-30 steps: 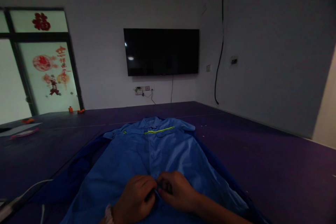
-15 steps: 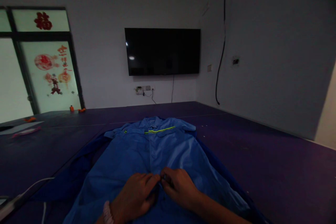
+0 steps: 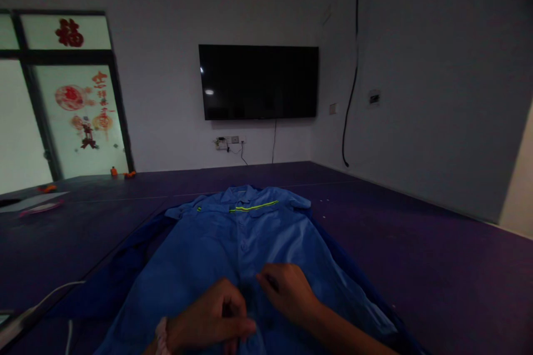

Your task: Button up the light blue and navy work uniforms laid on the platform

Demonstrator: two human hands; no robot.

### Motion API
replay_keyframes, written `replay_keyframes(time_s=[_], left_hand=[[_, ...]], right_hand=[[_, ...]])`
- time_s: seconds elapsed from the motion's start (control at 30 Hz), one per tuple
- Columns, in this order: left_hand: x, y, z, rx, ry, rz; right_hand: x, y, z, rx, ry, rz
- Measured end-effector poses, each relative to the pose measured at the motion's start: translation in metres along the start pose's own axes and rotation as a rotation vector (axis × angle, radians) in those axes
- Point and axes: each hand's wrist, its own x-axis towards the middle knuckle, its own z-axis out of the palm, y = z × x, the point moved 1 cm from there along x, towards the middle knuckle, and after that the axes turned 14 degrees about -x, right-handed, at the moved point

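Note:
A light blue short-sleeved shirt lies front up, collar away from me, with a yellow-green stripe across its chest and a buttoned placket down the middle. My left hand, a pale band on its wrist, is closed at the lower placket; its fingers curl down at the cloth and the thumb points right. Higher up, my right hand is closed with curled fingers just right of the placket; whatever may be in its fingers is hidden. A gap separates the hands. Darker blue cloth shows under the shirt.
The shirt rests on a wide purple surface. A white cable lies at the near left. Orange items and a pink-edged object are farther back. A television hangs on the far wall.
My hands, which met at the placket, have come apart. The left has moved down toward me and turned, thumb to the right; the right has lifted slightly away. The shirt lies in the same place.

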Motion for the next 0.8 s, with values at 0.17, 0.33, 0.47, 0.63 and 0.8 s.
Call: replay_keyframes(time_s=[0.17,0.33,0.47,0.63,0.8], left_hand=[[0.014,0.0,-0.004,-0.111,0.096,-0.09],[0.027,0.02,-0.062,0.259,0.555,0.011],[0.042,0.029,-0.123,0.642,0.799,-0.079],[0.086,-0.002,-0.181,0.752,0.971,-0.193],[0.141,-0.048,-0.22,0.897,0.939,-0.267]], right_hand=[[0.005,0.003,-0.007,0.072,-0.014,0.152],[0.021,0.021,-0.033,0.211,-0.067,0.015],[0.061,0.062,-0.044,0.083,0.007,0.031],[0.137,0.126,-0.022,-0.093,0.032,0.201],[0.209,0.168,0.015,-0.162,0.095,0.27]])
